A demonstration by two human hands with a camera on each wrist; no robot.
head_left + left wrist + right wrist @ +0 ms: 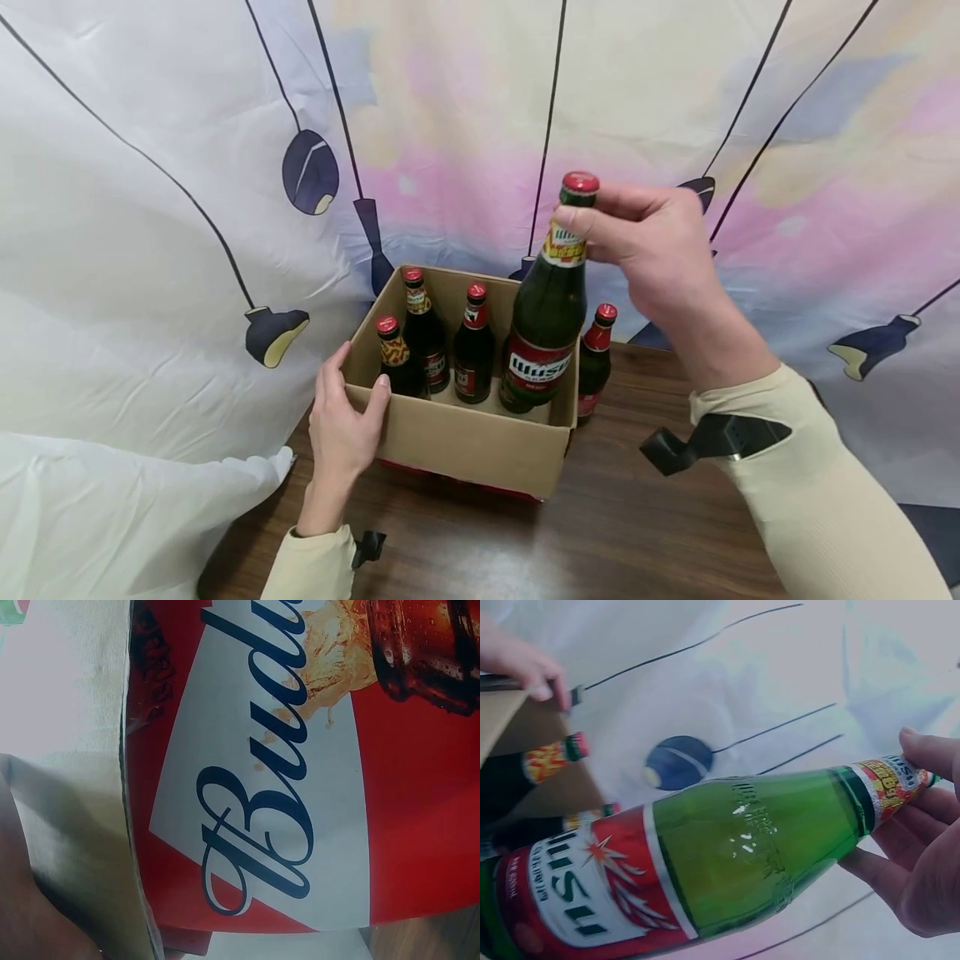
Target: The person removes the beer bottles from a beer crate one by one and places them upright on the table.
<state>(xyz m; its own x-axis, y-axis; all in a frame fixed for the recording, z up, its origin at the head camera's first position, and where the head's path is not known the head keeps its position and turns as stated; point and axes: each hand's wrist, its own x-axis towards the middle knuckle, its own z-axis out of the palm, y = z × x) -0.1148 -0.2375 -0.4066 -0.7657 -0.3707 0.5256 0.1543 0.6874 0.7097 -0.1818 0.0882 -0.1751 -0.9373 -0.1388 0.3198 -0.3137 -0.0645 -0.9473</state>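
Observation:
My right hand pinches the neck of a green beer bottle with a red cap and a red-and-white Wusu label. The bottle leans a little, its base low over the right side of an open cardboard box. In the right wrist view, thumb and fingers close round the neck of the green bottle. My left hand holds the box at its near left corner, thumb over the rim. Inside stand dark bottles with red caps, among them a bottle in the middle. Red Budweiser print covers the box's outside.
Another red-capped bottle stands outside the box, close to its right wall. The box sits on a dark wooden table. A patterned curtain hangs behind, and white cloth bunches at the left.

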